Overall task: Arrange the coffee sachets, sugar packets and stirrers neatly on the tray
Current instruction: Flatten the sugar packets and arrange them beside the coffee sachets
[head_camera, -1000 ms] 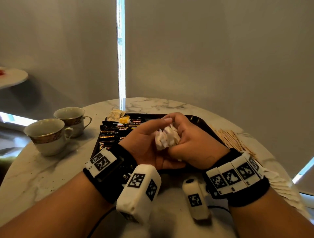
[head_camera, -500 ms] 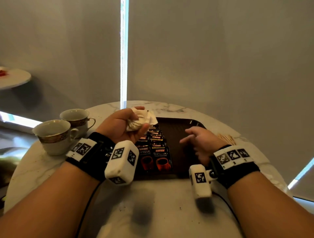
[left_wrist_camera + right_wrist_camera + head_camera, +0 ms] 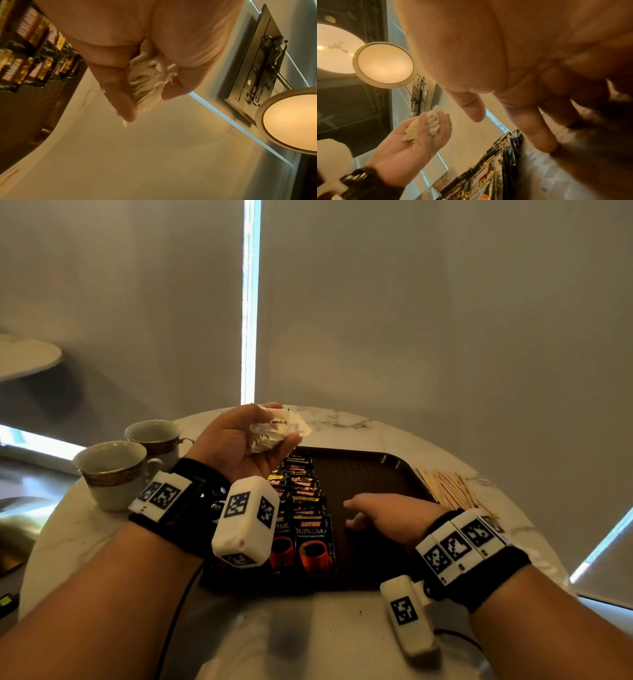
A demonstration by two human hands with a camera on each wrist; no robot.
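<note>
— Left hand [image 3: 239,446]?
— Raised palm-up over the tray's far left corner, fingers curled round a crumpled bunch of sugar packets [image 3: 274,429].
— Right hand [image 3: 387,517]?
— Low over the bare middle of the tray [image 3: 370,474], fingers stretched out loosely, holding nothing.
— Coffee sachets [image 3: 308,508]?
— Lined up in overlapping rows along the tray's left side.
— Stirrers [image 3: 448,489]?
— Piled on the table [image 3: 342,638], just beside the tray's right edge.
— Anything else?
— Two cups [image 3: 116,470] left of the tray.

Two white teacups with gold-patterned bands [image 3: 118,470] stand side by side on the left of a round marble table [image 3: 85,529]. Behind the table hang grey blinds [image 3: 428,320], a bright strip of daylight showing between them. A second pale round tabletop [image 3: 27,361] sits further left.
</note>
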